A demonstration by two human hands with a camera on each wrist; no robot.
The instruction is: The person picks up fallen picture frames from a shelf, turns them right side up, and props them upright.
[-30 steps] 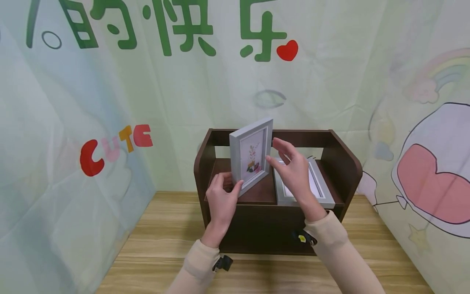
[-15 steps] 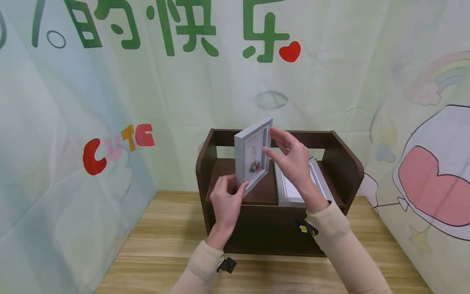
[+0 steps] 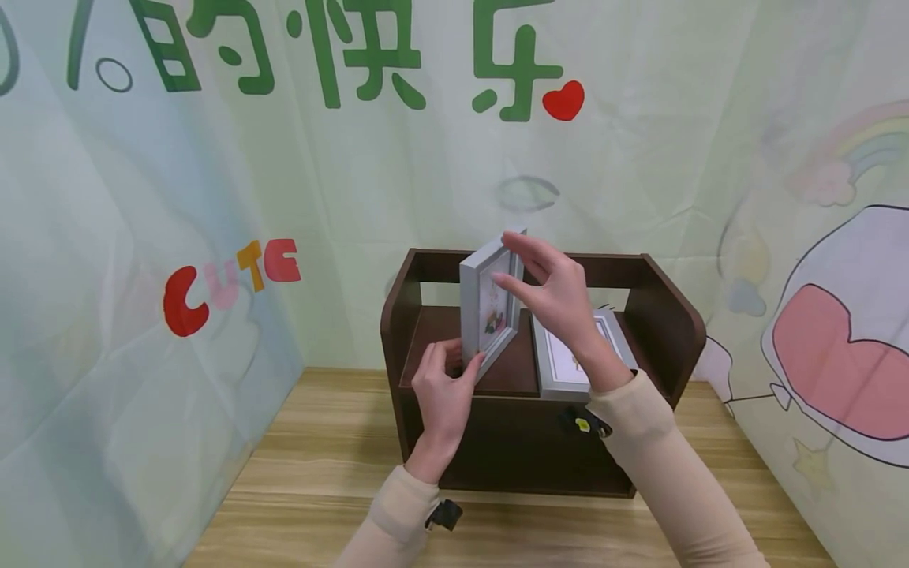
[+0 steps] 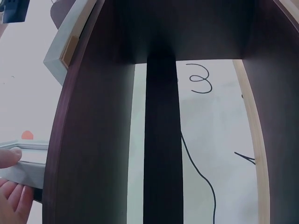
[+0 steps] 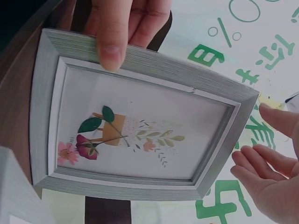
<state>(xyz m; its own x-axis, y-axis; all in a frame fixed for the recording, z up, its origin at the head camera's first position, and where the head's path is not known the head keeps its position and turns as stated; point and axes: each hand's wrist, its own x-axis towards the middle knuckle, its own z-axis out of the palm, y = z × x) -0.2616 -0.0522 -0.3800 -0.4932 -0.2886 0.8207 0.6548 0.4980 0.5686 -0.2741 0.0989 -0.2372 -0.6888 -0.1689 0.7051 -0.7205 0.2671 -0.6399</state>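
Note:
My left hand (image 3: 446, 394) pinches a grey picture frame (image 3: 490, 304) by its lower left edge, thumb on the front and fingers behind. The frame stands upright and angled on the dark brown shelf unit (image 3: 511, 442). Behind its glass, the right wrist view shows a flower picture (image 5: 135, 135) with a dark pink bloom and green leaves. My right hand (image 3: 557, 296) is raised beside the frame's upper right part, fingers and thumb spread apart. In the right wrist view its fingertips are close to the frame's end; contact is unclear. A second grey frame (image 3: 561, 386) lies flat on the shelf's right side.
The shelf unit has raised side panels (image 3: 671, 331) and a back rail (image 3: 611, 270). It stands on a wood-grain table (image 3: 312, 473). A printed fabric backdrop (image 3: 355, 181) surrounds the table at the back and both sides.
My right hand has shifted left and up along the upright frame, now overlapping its upper right part. The frame has turned more edge-on to the head view, with my left hand still holding it.

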